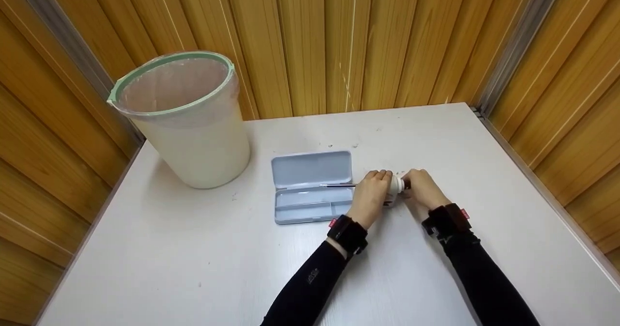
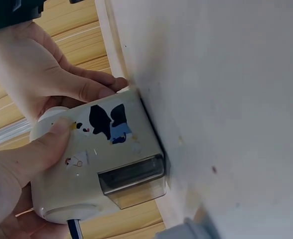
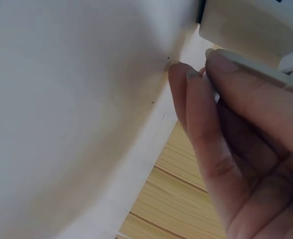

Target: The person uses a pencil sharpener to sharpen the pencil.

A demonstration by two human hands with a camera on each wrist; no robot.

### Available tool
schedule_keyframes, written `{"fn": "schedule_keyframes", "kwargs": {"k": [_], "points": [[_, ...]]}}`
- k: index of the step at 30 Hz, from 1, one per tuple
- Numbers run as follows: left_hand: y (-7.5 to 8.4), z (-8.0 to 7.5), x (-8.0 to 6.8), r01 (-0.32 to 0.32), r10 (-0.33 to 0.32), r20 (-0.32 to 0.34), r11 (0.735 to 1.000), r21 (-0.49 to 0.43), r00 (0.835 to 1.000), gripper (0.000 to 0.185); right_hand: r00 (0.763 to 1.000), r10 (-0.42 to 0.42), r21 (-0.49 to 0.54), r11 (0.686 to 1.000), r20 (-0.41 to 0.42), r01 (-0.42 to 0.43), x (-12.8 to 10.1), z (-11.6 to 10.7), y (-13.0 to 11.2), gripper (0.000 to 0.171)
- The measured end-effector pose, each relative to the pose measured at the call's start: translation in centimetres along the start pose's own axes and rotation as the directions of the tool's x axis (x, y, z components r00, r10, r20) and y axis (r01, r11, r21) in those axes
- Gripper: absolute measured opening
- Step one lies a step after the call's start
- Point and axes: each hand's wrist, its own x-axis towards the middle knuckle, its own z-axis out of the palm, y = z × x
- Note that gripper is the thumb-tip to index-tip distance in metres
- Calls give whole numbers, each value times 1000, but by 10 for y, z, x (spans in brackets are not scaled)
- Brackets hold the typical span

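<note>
A white crank pencil sharpener (image 2: 86, 154) with cartoon stickers and a clear shavings drawer (image 2: 136, 186) stands on the table. My left hand (image 1: 371, 193) grips its body, thumb across the stickered top. From the sharpener's left end a dark pencil (image 1: 339, 185) sticks out, reaching over the pencil case; its other end is hidden inside the sharpener. On the opposite side my right hand (image 1: 425, 190) pinches the crank handle (image 3: 251, 67) between thumb and fingers. Just left of the sharpener lies an open light blue pencil case (image 1: 312, 163) with divided compartments.
A tall cream bin (image 1: 203, 151) with a green rim and a plastic liner stands at the back left of the white table (image 1: 193, 258). Small dark specks dot the tabletop. Wood-patterned panels (image 1: 300, 45) enclose the back and sides.
</note>
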Motion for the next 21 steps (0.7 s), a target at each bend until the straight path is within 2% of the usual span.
{"fn": "schedule_keyframes", "kwargs": {"k": [8,16,21], "points": [[3,0,2,23,-24,15,999,33,1000,34,999,37,20,999,30,-38,-2,0,-2,7],[3,1,5,36,-36,8,998,46,999,30,998,25,24,999,49,-27,-4,-1,-4,7],[4,0,6,46,-47,32,998,53,998,32,997,22,14,1000,73,-23,-6,-4,-7,8]]}}
